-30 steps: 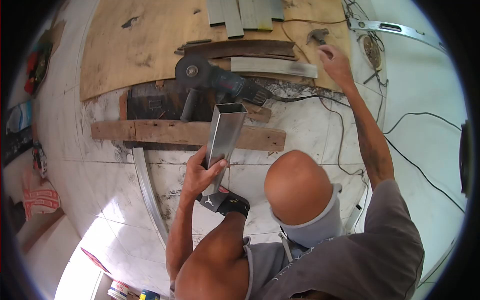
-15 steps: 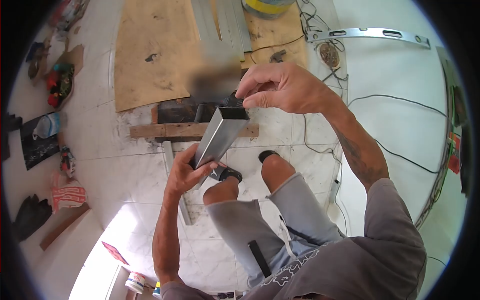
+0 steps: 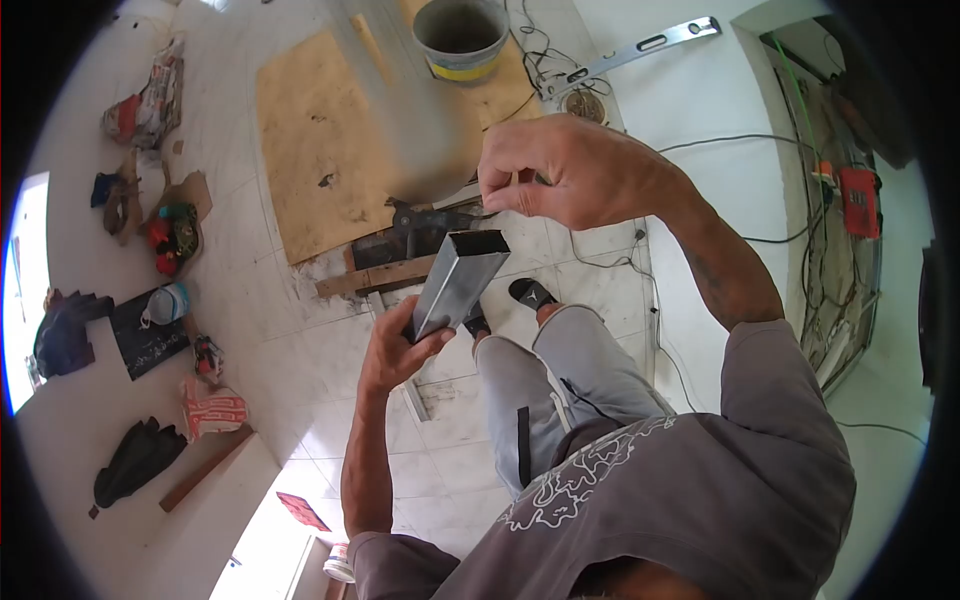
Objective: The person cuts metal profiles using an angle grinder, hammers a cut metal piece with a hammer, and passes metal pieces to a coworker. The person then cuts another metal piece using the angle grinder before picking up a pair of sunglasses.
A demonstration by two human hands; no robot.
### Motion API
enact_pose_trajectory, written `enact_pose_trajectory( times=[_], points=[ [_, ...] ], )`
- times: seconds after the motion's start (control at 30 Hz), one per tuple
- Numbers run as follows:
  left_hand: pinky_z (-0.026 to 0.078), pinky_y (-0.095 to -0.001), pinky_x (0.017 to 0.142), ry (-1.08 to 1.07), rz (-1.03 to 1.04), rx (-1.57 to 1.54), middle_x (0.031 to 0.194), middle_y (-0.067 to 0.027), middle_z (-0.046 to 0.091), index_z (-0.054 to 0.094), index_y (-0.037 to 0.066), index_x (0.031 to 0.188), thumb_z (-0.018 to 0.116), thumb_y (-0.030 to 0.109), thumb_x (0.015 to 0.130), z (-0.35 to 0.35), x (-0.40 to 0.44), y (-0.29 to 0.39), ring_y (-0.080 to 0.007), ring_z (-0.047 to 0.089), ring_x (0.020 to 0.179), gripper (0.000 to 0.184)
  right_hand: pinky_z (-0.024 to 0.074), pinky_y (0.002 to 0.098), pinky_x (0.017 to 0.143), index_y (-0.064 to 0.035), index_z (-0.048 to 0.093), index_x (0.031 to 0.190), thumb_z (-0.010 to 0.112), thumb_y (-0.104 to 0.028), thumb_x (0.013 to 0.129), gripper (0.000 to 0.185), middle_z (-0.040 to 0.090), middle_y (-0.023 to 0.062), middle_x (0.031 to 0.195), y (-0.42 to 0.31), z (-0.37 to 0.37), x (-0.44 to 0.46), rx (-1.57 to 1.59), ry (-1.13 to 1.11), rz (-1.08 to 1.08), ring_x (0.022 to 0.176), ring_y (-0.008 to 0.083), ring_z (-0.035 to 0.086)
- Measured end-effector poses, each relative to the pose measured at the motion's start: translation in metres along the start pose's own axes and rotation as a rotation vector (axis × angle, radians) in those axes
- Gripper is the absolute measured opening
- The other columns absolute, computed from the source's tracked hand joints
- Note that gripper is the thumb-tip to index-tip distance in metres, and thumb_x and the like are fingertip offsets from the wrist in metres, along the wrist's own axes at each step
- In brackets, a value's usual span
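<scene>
My left hand (image 3: 398,345) is wrapped round the lower part of a rectangular metal tube (image 3: 455,285). The tube is tilted, with its dark hollow end facing up and away from me. Just above that end is my right hand (image 3: 575,172), fingers curled and thumb against them in a pinch. What they hold, if anything, is too small to make out. Beyond the hands, a dark tool (image 3: 410,228) lies by a wooden strip (image 3: 375,278) on the floor. A blurred grey patch hides part of the area above the tube.
A bucket (image 3: 462,45) with a yellow band stands on a stained brown board (image 3: 300,150). A spirit level (image 3: 640,52) lies at upper right near tangled cables (image 3: 535,60). Bags, a clear container (image 3: 167,303) and dark cloth (image 3: 140,462) lie along the left.
My view has turned, so the bucket, board and level sit differently in it. Both hands keep nearly the same pose, with the tube still in my left hand.
</scene>
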State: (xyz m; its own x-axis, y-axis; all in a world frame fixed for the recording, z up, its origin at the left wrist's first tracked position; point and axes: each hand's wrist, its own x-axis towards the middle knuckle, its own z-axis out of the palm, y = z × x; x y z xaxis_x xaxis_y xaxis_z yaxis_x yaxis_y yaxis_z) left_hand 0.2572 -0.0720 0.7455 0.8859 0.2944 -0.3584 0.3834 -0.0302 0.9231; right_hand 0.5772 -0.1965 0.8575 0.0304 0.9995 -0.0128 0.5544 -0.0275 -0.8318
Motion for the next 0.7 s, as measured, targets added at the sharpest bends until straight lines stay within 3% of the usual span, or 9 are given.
enact_pose_trajectory(
  times=[0.1, 0.2, 0.4, 0.5, 0.67, 0.7],
  points=[
    [0.047, -0.0278, 0.059, -0.037, 0.035, 0.008, 0.070, -0.0032, 0.064, 0.065, -0.001, 0.105, 0.084, 0.017, 0.083, 0.004, 0.003, 0.022, -0.0087, 0.057, 0.063, 0.034, 0.0513, 0.0348, 0.076, -0.0020, 0.070, 0.094, 0.074, -0.015, 0.089, 0.014, 0.065, 0.0074, 0.092, -0.038, -0.017, -0.025, 0.085, -0.041, 0.175, 0.083, 0.0221, 0.064],
    [0.047, -0.0275, 0.060, -0.103, 0.092, -0.005, 0.069, -0.0028, 0.064, 0.065, -0.001, 0.104, 0.084, 0.019, 0.084, -0.003, 0.004, 0.044, -0.0084, 0.057, 0.063, 0.034, 0.0513, 0.0343, 0.075, -0.0012, 0.070, 0.092, 0.074, -0.014, 0.088, 0.014, 0.065, 0.0074, 0.092, -0.061, -0.023, -0.036, 0.077, -0.032, 0.178, 0.083, 0.0222, 0.065],
    [0.046, -0.0268, 0.058, -0.212, 0.175, 0.060, 0.068, -0.0025, 0.063, 0.065, 0.000, 0.102, 0.085, 0.022, 0.084, -0.020, 0.003, 0.086, -0.0080, 0.055, 0.062, 0.035, 0.0523, 0.0416, 0.077, -0.0029, 0.073, 0.091, 0.067, -0.017, 0.089, 0.015, 0.067, 0.0109, 0.091, -0.114, -0.030, -0.052, -0.253, 0.122, 0.083, 0.085, 0.0292, 0.068],
    [0.045, -0.0271, 0.058, -0.248, 0.229, 0.141, 0.067, -0.0031, 0.062, 0.064, -0.001, 0.102, 0.085, 0.023, 0.083, -0.031, 0.003, 0.103, -0.0082, 0.053, 0.061, 0.037, 0.0506, 0.0410, 0.080, -0.0038, 0.071, 0.089, 0.068, -0.013, 0.089, 0.010, 0.060, 0.0079, 0.092, -0.150, -0.035, -0.060, -0.401, 0.165, 0.125, 0.093, 0.0277, 0.064],
    [0.045, -0.0283, 0.057, -0.314, 0.291, 0.297, 0.067, -0.0036, 0.061, 0.065, -0.001, 0.104, 0.086, 0.024, 0.083, -0.044, 0.000, 0.143, -0.0091, 0.052, 0.060, 0.039, 0.0512, 0.0404, 0.080, -0.0045, 0.071, 0.089, 0.067, -0.016, 0.091, 0.012, 0.059, 0.0073, 0.092, -0.197, -0.034, -0.074, -0.538, 0.265, 0.166, 0.094, 0.0257, 0.063],
    [0.047, -0.0280, 0.061, -0.338, 0.297, 0.298, 0.072, -0.0042, 0.065, 0.065, -0.001, 0.104, 0.085, 0.024, 0.084, -0.046, 0.002, 0.140, -0.0097, 0.056, 0.066, 0.038, 0.0513, 0.0400, 0.080, -0.0046, 0.071, 0.089, 0.067, -0.017, 0.091, 0.013, 0.058, 0.0072, 0.091, -0.202, -0.032, -0.077, -0.558, 0.293, 0.171, 0.093, 0.0254, 0.063]
  ],
)
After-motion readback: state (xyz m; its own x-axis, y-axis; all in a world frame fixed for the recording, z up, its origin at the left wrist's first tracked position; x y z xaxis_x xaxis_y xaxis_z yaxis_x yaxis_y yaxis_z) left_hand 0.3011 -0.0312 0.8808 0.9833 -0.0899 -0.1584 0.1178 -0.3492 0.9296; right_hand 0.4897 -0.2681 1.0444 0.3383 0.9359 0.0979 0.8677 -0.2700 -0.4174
